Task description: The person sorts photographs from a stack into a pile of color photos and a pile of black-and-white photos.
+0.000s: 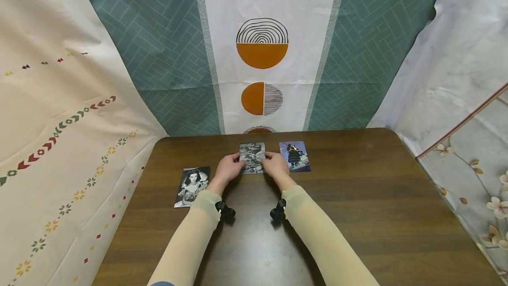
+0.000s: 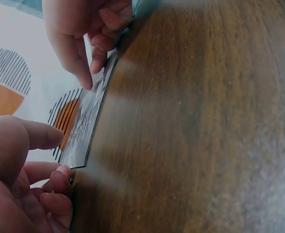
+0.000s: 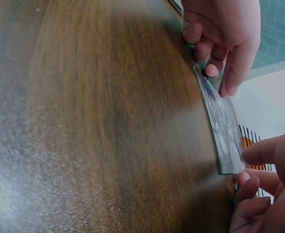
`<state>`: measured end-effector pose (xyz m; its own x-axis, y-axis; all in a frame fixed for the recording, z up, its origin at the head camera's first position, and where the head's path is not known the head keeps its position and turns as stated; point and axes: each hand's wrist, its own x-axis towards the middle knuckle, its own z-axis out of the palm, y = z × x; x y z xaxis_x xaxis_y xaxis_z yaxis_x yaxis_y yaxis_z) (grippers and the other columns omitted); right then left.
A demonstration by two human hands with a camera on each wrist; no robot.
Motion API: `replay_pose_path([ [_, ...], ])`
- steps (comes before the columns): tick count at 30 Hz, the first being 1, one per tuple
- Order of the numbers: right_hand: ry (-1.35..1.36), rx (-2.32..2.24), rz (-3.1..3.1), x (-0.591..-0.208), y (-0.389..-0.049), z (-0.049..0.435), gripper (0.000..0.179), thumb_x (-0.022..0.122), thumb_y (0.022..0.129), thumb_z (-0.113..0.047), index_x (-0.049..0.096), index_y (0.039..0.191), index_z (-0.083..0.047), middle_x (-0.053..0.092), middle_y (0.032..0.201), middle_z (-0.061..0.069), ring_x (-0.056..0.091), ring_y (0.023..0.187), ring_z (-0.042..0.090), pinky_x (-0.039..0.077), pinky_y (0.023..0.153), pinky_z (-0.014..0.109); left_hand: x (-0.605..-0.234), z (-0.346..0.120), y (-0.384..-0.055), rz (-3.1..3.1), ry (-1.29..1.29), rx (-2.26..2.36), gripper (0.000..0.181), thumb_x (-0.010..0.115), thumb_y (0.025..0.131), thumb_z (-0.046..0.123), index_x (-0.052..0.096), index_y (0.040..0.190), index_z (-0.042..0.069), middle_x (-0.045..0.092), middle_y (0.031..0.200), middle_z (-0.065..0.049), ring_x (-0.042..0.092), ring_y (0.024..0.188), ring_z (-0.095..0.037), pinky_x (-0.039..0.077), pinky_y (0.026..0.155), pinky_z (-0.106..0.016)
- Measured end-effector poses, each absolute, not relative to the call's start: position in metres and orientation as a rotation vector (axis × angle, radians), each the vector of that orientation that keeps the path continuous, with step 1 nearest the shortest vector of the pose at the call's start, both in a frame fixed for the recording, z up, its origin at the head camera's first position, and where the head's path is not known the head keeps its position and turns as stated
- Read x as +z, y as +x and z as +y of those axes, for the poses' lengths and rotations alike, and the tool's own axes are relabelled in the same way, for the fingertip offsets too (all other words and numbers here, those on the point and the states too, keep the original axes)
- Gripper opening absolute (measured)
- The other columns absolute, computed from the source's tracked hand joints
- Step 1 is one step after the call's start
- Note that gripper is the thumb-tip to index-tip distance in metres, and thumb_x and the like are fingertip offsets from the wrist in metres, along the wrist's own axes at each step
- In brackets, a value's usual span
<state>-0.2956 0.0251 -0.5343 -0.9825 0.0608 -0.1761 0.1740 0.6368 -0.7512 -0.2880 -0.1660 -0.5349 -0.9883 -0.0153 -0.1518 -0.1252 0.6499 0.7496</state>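
A black-and-white photo print (image 1: 252, 159) lies at the far edge of the table, in the middle of the head view. At its left edge my left hand (image 1: 228, 169) pinches it, thumb on the face and fingers at the side. My right hand (image 1: 276, 165) holds the opposite edge the same way. Both wrist views show the print (image 2: 86, 126) low against the tabletop between the two hands. Left of my left hand lies a black-and-white portrait photo (image 1: 192, 186), slightly turned. A bluish colour photo (image 1: 295, 156) sits just beyond my right hand, which partly covers its lower left.
The brown wooden table (image 1: 377, 197) has a rounded far edge. Behind it hangs a green and white curtain (image 1: 266, 69) with orange half circles. Patterned cloths hang at the left (image 1: 79, 153) and right (image 1: 456, 100). A small black wrist camera sits at each cuff.
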Motion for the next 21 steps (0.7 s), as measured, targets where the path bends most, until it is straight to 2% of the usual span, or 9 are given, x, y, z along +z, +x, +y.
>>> replay_pose_path([
  [14,0.222,-1.262,2.717,-0.5338,-0.2957,0.0238,0.046,0.061,0.103,-0.027,0.067,0.149,-0.022,0.073,0.134,0.003,0.066,0.120,0.028,0.052,0.087,0.044,-0.5350,-0.1656,-0.2872,2.764,-0.107,1.241,0.057,0.063,0.104,0.028,0.056,0.155,0.004,0.067,0.139,-0.019,0.063,0.122,-0.034,0.049,0.106,-0.052],
  [21,0.205,-1.283,2.703,-0.5344,-0.2966,0.0259,0.047,0.061,0.103,-0.028,0.067,0.149,-0.021,0.073,0.132,0.004,0.067,0.115,0.029,0.052,0.086,0.046,-0.5346,-0.1663,-0.2878,2.725,-0.124,1.280,0.057,0.064,0.105,0.027,0.055,0.156,0.003,0.063,0.145,-0.020,0.060,0.127,-0.035,0.047,0.108,-0.052],
])
